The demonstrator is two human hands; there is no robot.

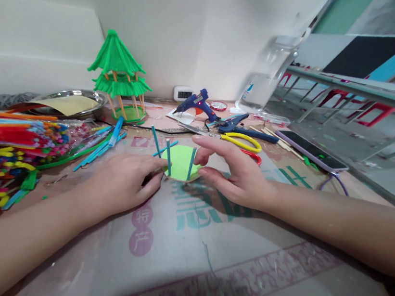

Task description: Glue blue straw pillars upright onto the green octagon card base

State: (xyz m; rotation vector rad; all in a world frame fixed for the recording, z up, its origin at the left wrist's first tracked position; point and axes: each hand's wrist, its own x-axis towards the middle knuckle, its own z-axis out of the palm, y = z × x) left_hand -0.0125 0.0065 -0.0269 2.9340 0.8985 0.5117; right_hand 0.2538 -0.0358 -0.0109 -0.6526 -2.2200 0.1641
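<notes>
A light green cardboard base [179,157] lies on the printed sheet in front of me. Blue-green sticks stand on it: one at the near left [168,157], one behind it [156,141], and a tilted one [191,164] at the right. Another blue stick [168,147] lies flat at the base's back edge. My left hand [132,178] is closed at the base's left edge, fingertips against it by the near stick. My right hand [235,172] is at the right edge, thumb and fingers apart around the rim, with nothing visible between them.
A green-roofed pavilion model [119,78] stands at the back. Behind the base are a blue glue gun [197,102], pliers [234,123] and yellow-handled scissors [242,141]. Bundled pipe cleaners [9,153] fill the left; a phone [310,148] lies at the right edge.
</notes>
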